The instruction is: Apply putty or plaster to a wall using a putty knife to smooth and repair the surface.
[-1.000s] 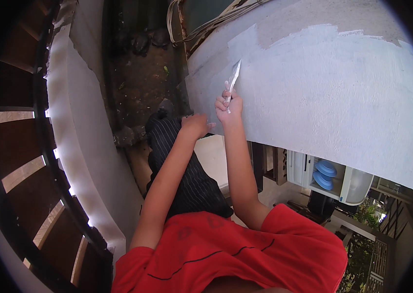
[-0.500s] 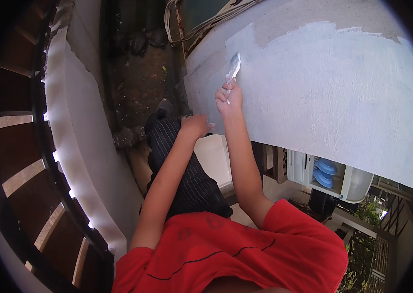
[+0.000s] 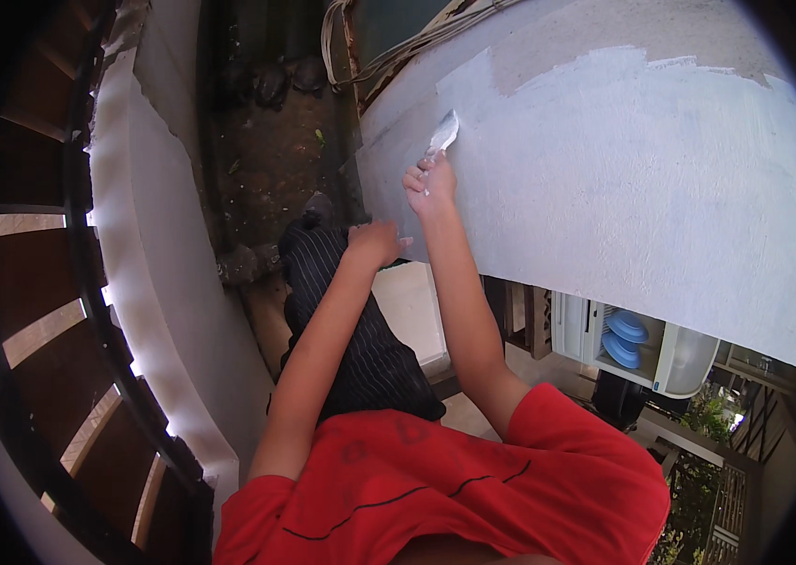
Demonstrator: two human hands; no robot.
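- Big pale wall (image 3: 624,188) fills my view from twelve to three o'clock. Most of it is white, but near one o'clock the top is grey, with a raggedy edge between.
- The fingers of my right hand (image 3: 431,181), just past twelve o'clock, are curled tight around a scraper (image 3: 445,130). Bits of white stuff (image 3: 427,192) are on them.
- The scraper's shiny flat blade points up toward twelve o'clock, right by the wall. I can't tell if it touches.
- My left hand (image 3: 377,243) is close to the middle, toward eleven o'clock, by the knee of my dark stripy trousers (image 3: 360,339). Its fingers are partly hidden, so I can't tell if they hold anything.
- My red shirt (image 3: 473,480) is at six o'clock.
- Near twelve o'clock, high up, some long thin cables (image 3: 417,42) hang in loops.
- Dark, dirty ground (image 3: 271,151) lies between ten and eleven o'clock.
- Past that, toward nine o'clock, is a low grey wall (image 3: 158,217), then brown slats (image 3: 31,273).
- Just past three o'clock, a white cabinet (image 3: 572,320) has blue plates (image 3: 624,339) in it.
- Green leaves (image 3: 710,410) show near four o'clock.
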